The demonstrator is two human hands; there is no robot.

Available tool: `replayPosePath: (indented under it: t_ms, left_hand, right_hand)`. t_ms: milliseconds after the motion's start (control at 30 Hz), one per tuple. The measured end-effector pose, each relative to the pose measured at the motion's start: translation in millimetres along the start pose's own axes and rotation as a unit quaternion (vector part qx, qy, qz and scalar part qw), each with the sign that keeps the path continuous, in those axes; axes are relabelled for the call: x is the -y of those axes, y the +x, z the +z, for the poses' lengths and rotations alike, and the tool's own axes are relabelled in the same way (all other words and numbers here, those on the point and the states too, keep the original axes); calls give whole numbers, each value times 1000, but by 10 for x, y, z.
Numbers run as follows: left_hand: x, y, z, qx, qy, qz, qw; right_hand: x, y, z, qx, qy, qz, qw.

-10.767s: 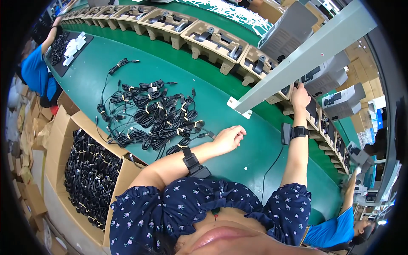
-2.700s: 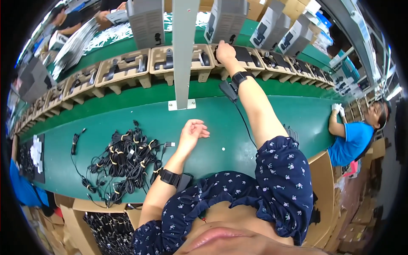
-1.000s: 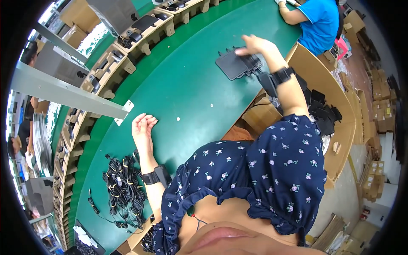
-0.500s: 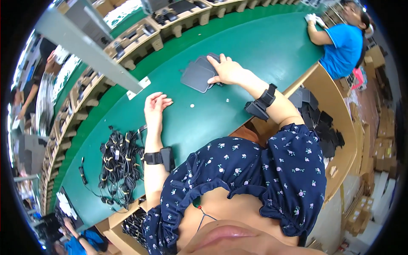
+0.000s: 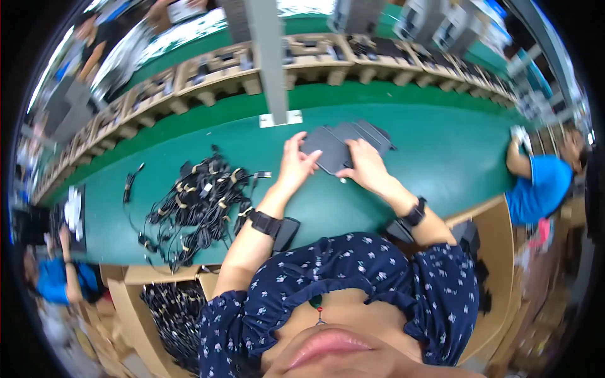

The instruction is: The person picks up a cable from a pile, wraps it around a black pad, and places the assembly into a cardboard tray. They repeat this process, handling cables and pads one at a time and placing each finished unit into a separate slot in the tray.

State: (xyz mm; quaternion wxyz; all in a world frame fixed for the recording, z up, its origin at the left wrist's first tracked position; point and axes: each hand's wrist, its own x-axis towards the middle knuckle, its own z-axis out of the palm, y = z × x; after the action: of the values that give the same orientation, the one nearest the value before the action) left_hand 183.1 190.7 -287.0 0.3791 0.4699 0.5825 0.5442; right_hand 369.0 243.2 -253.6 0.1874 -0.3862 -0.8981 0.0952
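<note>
Several thin, dark grey flat pieces with rounded corners lie in a loose, overlapping pile on the green table. The front dark grey flat piece (image 5: 328, 148) lies between my hands. My left hand (image 5: 297, 165) grips its left edge, thumb over the top and fingers curled at the far side. My right hand (image 5: 368, 165) holds it at the right, fingertips on its upper surface and thumb at the near corner. Behind my right fingers, more dark grey flat pieces (image 5: 367, 133) spread to the right. Black straps with small boxes circle both wrists.
Bundled black cables (image 5: 205, 201) lie left of my left forearm. An open carton of cables (image 5: 173, 321) stands below left; another carton (image 5: 504, 252) holds dark pieces at right. A grey post (image 5: 268, 63) rises behind the pile. Trays line a far belt. Co-workers sit at both ends.
My view has swung to the right. My left hand has come from bare table to the pile's left edge. My right hand has shifted from the pile's far side to its near side.
</note>
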Motion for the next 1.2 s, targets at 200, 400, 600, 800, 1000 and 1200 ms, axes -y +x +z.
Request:
replayPosePath:
  t_ms: [200,400,600,800,1000,1200]
  left_hand:
    - [-49,-29,-67,-29,40,-3,999]
    - [-69,6,-228,-91,-19,-56,994]
    - [-100,-5,-264,-181,148,98,967]
    - [-328,-64,-377,-124,-210,5,970]
    - [-325,0,-270,-82,-450,18,889]
    - [-184,25,-206,-29,-325,-5,945]
  right_hand:
    - [-12,-13,-60,24,87,-7,996]
    - [60,164,-113,63,226,17,972]
    - [71,353,-289,-46,309,-14,950]
    - [62,430,-348,-72,130,-56,987]
    - [397,383,-146,82,554,25,828]
    - [373,988,-314,-130,540,157,817]
